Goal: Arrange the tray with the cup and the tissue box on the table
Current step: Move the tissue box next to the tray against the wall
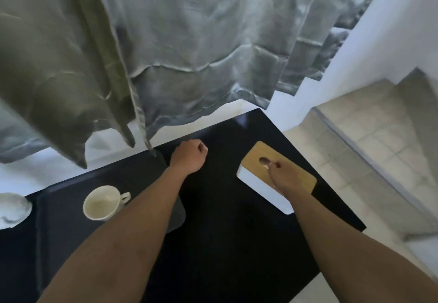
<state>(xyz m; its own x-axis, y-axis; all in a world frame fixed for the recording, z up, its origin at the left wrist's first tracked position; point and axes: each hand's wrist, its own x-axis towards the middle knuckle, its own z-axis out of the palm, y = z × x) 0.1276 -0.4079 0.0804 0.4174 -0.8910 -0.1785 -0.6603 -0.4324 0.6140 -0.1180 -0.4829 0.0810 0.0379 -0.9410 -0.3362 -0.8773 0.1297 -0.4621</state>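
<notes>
A dark tray [59,231] lies on the left part of the black table [225,231]. A white cup [102,204] stands upright on it, handle to the right. My left hand [189,158] is closed in a fist just beyond the tray's far right corner; my forearm hides the tray's right side. The tissue box [254,158], white with a wooden lid and an oval slot, sits near the table's right edge. My right hand [284,179] lies on top of its lid, fingers curled at the slot and gripping the box.
A white dish [11,208] sits at the far left, beside the tray. Grey and olive curtains [166,54] hang down to the table's far edge. To the right of the table is tiled floor [367,148] below a white wall.
</notes>
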